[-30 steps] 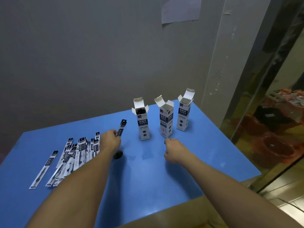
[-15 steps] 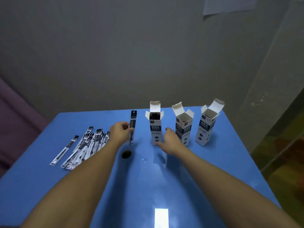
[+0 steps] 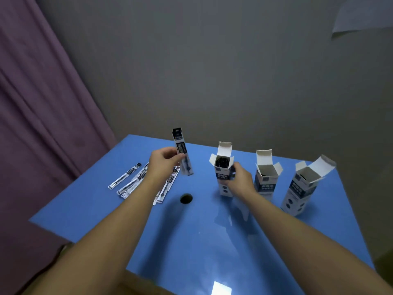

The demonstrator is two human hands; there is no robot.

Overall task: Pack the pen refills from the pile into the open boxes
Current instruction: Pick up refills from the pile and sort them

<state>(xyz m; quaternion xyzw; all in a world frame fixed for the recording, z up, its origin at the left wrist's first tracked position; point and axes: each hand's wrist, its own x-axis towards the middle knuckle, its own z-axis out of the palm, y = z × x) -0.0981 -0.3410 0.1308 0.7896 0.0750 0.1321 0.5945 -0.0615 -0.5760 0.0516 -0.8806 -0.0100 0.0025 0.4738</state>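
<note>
My left hand [image 3: 164,161] pinches one packaged pen refill [image 3: 182,150] and holds it nearly upright above the blue table [image 3: 191,241]. Below and left of it lies the pile of packaged refills [image 3: 136,182], partly hidden by my forearm. Three open boxes stand in a row. My right hand [image 3: 239,178] grips the left box [image 3: 223,167], which has dark refills inside. The middle box [image 3: 265,173] and the right box [image 3: 303,188] stand apart with flaps up.
A round dark hole [image 3: 186,198] sits in the tabletop between my arms. A purple curtain [image 3: 42,103] hangs at the left and a grey wall [image 3: 212,71] rises behind the table. A sheet of paper [image 3: 361,13] is stuck on the wall at top right.
My left hand has lifted the refill off the table and turned it upright. My right hand has moved from the table onto the left box. The camera has swung left.
</note>
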